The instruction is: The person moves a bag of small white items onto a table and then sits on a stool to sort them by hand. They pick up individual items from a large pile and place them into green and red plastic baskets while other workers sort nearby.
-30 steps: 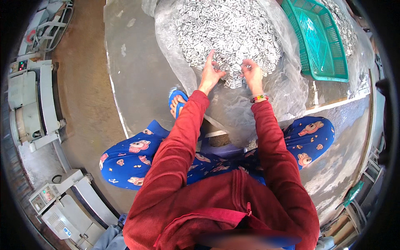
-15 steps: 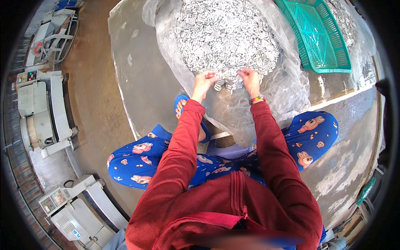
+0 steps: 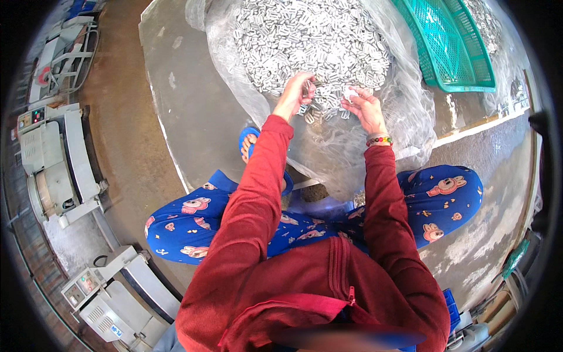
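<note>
A broad heap of small silver slotted metal pieces (image 3: 311, 47) lies on a clear plastic sheet (image 3: 404, 111) in front of me. At the heap's near edge, my left hand (image 3: 298, 95) is closed with its fingers curled inward; what it holds is mostly hidden by the fingers. To its right, my right hand (image 3: 366, 110) pinches a silver slotted metal piece (image 3: 350, 94) between thumb and fingers, just above the heap. A few loose pieces lie between the two hands.
A green plastic basket (image 3: 434, 79) stands at the far right, beside another pile of metal pieces (image 3: 484, 26). Grey machines (image 3: 56, 158) line the left side. My knees, in blue patterned trousers (image 3: 193, 220), flank the work, and a blue sandal (image 3: 243, 141) is near my left forearm.
My left hand has risen a little farther over the heap and its fingers have curled in. The right hand has shifted right, away from the pieces, with a metal piece raised at its fingertips.
</note>
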`<state>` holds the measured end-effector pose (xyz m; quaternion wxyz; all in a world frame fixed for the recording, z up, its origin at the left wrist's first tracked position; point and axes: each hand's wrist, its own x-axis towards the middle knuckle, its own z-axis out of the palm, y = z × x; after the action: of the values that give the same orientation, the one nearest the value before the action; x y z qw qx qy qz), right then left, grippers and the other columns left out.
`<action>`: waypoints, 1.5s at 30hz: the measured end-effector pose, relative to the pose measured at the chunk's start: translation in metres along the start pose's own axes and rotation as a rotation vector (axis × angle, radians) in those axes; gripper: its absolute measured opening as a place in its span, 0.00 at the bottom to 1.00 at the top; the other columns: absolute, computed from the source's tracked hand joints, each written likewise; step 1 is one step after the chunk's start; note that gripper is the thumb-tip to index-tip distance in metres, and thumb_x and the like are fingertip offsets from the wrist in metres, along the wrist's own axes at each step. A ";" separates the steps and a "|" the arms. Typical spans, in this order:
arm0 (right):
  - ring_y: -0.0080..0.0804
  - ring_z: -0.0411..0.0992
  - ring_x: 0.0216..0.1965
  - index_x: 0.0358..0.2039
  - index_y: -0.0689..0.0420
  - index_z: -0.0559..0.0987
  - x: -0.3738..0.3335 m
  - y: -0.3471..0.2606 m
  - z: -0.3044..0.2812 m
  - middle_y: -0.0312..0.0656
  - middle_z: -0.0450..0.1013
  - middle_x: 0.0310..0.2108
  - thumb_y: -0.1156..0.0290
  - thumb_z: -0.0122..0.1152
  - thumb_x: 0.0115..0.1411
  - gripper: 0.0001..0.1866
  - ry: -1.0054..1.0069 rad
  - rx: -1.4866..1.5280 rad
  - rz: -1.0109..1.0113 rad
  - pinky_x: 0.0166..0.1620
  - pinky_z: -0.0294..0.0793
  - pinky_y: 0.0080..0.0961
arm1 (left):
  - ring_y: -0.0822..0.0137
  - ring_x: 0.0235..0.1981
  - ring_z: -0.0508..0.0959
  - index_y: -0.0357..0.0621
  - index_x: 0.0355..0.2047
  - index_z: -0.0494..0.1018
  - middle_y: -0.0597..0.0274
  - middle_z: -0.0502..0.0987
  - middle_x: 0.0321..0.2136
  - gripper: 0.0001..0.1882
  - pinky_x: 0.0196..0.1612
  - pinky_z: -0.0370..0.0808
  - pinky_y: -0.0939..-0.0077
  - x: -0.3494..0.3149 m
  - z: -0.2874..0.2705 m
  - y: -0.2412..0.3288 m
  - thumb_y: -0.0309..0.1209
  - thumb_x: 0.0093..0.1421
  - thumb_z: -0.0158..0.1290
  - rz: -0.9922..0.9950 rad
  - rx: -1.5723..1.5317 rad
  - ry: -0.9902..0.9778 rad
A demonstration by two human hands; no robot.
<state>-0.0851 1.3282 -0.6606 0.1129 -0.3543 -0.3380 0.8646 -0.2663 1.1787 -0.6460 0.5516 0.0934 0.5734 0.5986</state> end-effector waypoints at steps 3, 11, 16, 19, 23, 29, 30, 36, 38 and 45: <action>0.35 0.74 0.31 0.36 0.63 0.71 -0.004 0.002 -0.002 0.43 0.71 0.31 0.74 0.60 0.53 0.11 0.117 -0.149 0.015 0.35 0.76 0.28 | 0.54 0.30 0.78 0.40 0.32 0.71 0.48 0.77 0.26 0.21 0.33 0.73 0.64 0.023 0.027 -0.018 0.45 0.49 0.59 0.300 1.134 0.349; 0.54 0.69 0.43 0.46 0.54 0.66 0.028 0.034 0.019 0.55 0.70 0.38 0.59 0.67 0.46 0.29 0.221 -1.663 -0.353 0.41 0.70 0.43 | 0.61 0.26 0.76 0.42 0.30 0.69 0.56 0.75 0.26 0.13 0.25 0.71 0.69 0.009 0.019 0.011 0.40 0.58 0.52 0.208 0.694 0.219; 0.47 0.74 0.36 0.41 0.57 0.70 0.045 0.029 0.014 0.53 0.73 0.34 0.54 0.64 0.49 0.25 0.089 -1.425 -0.382 0.37 0.72 0.37 | 0.72 0.23 0.69 0.43 0.34 0.67 0.60 0.70 0.26 0.06 0.18 0.67 0.81 -0.041 0.002 0.026 0.30 0.57 0.46 0.212 -0.471 -0.064; 0.37 0.73 0.28 0.40 0.59 0.72 0.045 0.016 0.015 0.48 0.74 0.27 0.55 0.56 0.55 0.21 0.033 -1.003 -0.188 0.32 0.71 0.34 | 0.70 0.20 0.68 0.42 0.36 0.67 0.57 0.69 0.26 0.10 0.17 0.66 0.82 -0.045 -0.002 0.018 0.30 0.54 0.47 0.206 -0.598 -0.062; 0.25 0.64 0.18 0.51 0.58 0.68 0.029 0.008 0.018 0.37 0.67 0.20 0.60 0.47 0.60 0.21 0.006 -1.021 -0.038 0.20 0.65 0.24 | 0.69 0.15 0.67 0.42 0.37 0.69 0.63 0.70 0.21 0.12 0.20 0.68 0.79 -0.034 -0.008 -0.007 0.32 0.52 0.54 0.053 -0.198 -0.003; 0.22 0.60 0.24 0.45 0.56 0.73 0.004 0.014 0.005 0.34 0.66 0.24 0.62 0.49 0.63 0.14 -0.120 0.031 0.188 0.25 0.61 0.17 | 0.61 0.20 0.75 0.41 0.33 0.75 0.55 0.74 0.17 0.14 0.29 0.72 0.68 -0.023 0.005 -0.052 0.35 0.49 0.61 0.331 1.112 0.352; 0.22 0.60 0.24 0.43 0.57 0.73 0.004 0.015 0.001 0.34 0.66 0.24 0.62 0.50 0.63 0.14 -0.090 0.091 0.218 0.25 0.61 0.17 | 0.60 0.20 0.75 0.41 0.33 0.75 0.54 0.74 0.17 0.14 0.29 0.72 0.68 -0.021 0.006 -0.051 0.35 0.49 0.61 0.297 1.099 0.354; 0.22 0.57 0.19 0.43 0.56 0.72 0.010 0.023 -0.005 0.30 0.64 0.21 0.63 0.57 0.58 0.15 0.088 -0.215 0.104 0.24 0.61 0.20 | 0.70 0.20 0.72 0.45 0.30 0.70 0.65 0.71 0.21 0.12 0.18 0.64 0.79 -0.030 -0.003 -0.008 0.40 0.57 0.53 0.107 -0.105 0.040; 0.36 0.68 0.23 0.48 0.52 0.69 0.015 0.030 0.002 0.40 0.70 0.24 0.64 0.61 0.54 0.21 0.160 -0.804 -0.104 0.28 0.68 0.33 | 0.69 0.22 0.72 0.45 0.30 0.69 0.64 0.71 0.23 0.11 0.17 0.63 0.80 -0.037 0.000 -0.002 0.40 0.58 0.51 0.121 -0.311 0.060; 0.47 0.74 0.32 0.40 0.51 0.73 0.040 0.038 0.008 0.48 0.74 0.27 0.61 0.66 0.47 0.20 0.115 -1.644 -0.424 0.35 0.72 0.40 | 0.67 0.25 0.73 0.45 0.27 0.69 0.61 0.71 0.27 0.04 0.17 0.65 0.82 -0.029 0.003 0.003 0.31 0.52 0.49 0.253 -0.717 -0.064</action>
<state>-0.1182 1.3128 -0.7030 -0.0038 -0.2961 -0.9115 0.2856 -0.2543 1.1591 -0.6274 0.4885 -0.0170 0.2940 0.8213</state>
